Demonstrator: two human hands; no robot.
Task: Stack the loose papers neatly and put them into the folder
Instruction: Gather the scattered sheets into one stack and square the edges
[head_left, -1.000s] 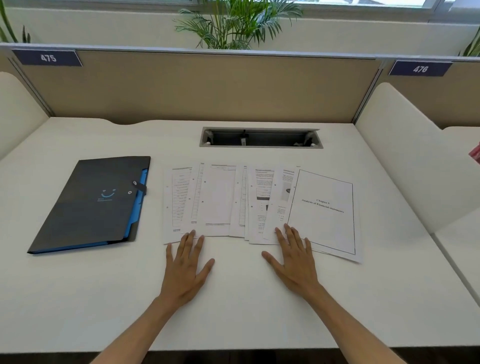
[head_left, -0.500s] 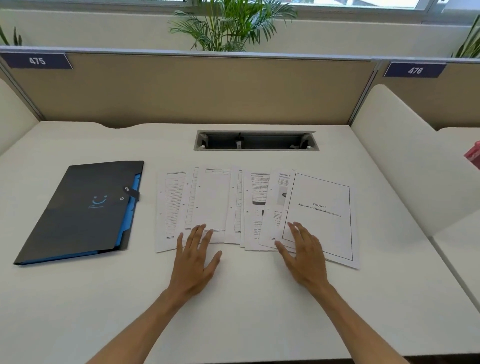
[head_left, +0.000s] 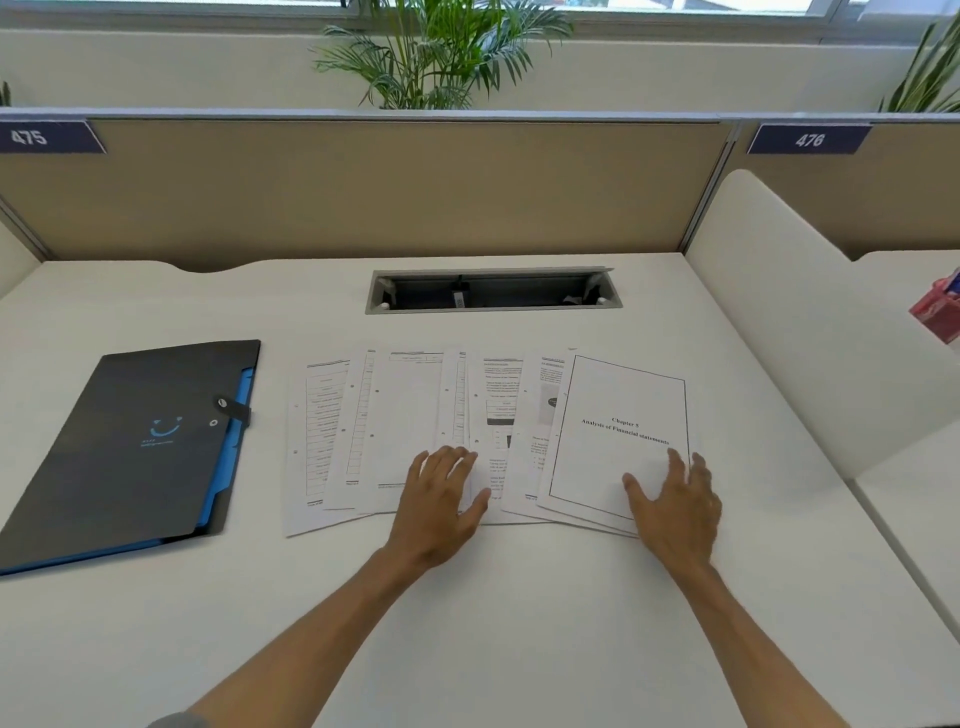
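While loose white printed papers (head_left: 467, 436) lie fanned mid-surface, nothing is stacked yet.
Left hand (head_left: 441, 501) and right hand (head_left: 675, 501) rest flat on them, fingers spread, gripping nothing; dark grey snap-closure folder (head_left: 130, 447) sits shut at left edge.

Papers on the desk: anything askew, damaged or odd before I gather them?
Only the papers stand out: fanned in an overlapping row, the title page at the right end tilted. No tears or creases show. The folder lies shut to their left.

Folder (head_left: 130, 447) left of fanned papers (head_left: 405, 415) on desk (head_left: 519, 623); cable tray (head_left: 493, 291) behind papers.
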